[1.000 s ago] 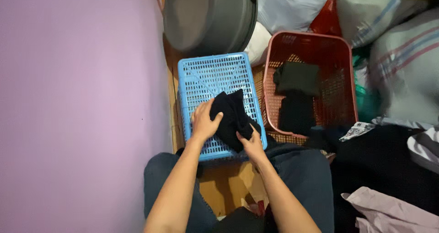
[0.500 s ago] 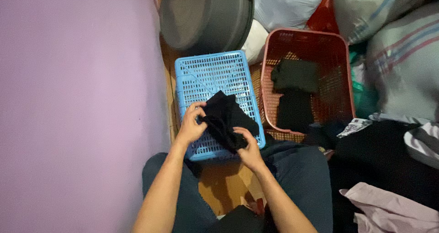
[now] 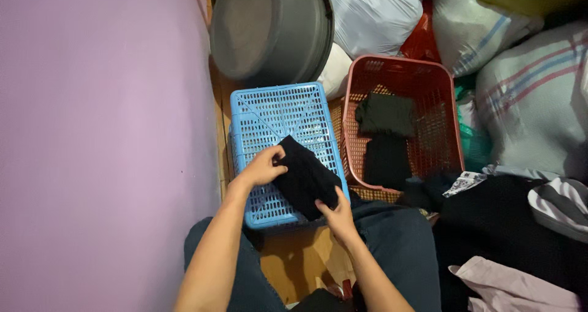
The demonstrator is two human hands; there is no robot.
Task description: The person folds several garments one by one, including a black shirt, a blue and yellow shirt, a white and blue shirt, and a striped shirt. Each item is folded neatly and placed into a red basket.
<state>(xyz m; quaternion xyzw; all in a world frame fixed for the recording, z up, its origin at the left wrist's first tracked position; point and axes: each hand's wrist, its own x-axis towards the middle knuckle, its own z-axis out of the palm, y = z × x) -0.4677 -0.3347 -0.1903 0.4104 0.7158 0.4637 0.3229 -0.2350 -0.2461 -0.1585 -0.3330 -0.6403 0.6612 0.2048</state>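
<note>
A small black cloth point(image 3: 304, 177), folded into a strip, lies on top of an upturned blue plastic basket point(image 3: 275, 119). My left hand point(image 3: 262, 167) pinches its upper left edge. My right hand point(image 3: 334, 213) grips its lower right end. To the right stands a red plastic basket point(image 3: 444, 128) with two folded dark cloths point(image 3: 386, 113) inside it.
A pink wall point(image 3: 98, 134) fills the left side. A grey round tub point(image 3: 272, 27) leans behind the blue basket. White and striped sacks point(image 3: 533, 97) are stacked at the back right. Loose dark and pale clothes point(image 3: 520, 226) lie heaped at the right, beside my knees.
The black cloth has gone from a bunched shape to a narrower folded strip. Both hands have shifted slightly along its ends.
</note>
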